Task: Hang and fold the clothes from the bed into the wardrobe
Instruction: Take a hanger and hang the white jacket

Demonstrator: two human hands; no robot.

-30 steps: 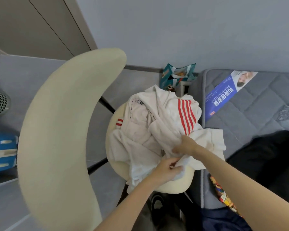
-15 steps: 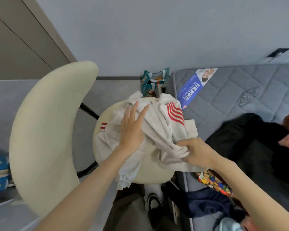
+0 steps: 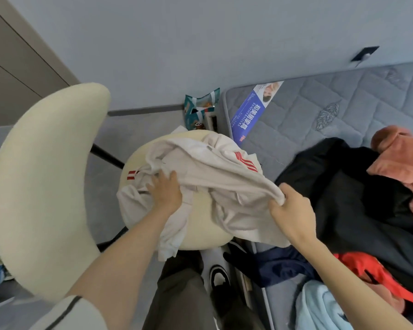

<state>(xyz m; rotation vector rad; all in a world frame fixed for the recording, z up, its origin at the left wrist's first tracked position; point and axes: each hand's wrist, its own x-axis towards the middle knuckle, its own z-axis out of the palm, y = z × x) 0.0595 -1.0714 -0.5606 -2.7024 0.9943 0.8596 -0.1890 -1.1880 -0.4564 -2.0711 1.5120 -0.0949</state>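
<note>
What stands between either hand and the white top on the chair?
Nothing visible does. The left hand rests on the white top, partly tucked under a fold, and the right hand grips its bunched edge.

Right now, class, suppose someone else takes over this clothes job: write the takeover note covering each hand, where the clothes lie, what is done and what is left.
Left hand: fairly flat, pressing the white striped garment onto the chair seat.
Right hand: grips that garment's bunched edge, raised off the seat.
On the mattress: black garment, pink garment, red garment, light blue garment, all in a loose pile.
Done: nothing visibly folded or hung.
Left: fold or hang the white one, then the pile.
</note>
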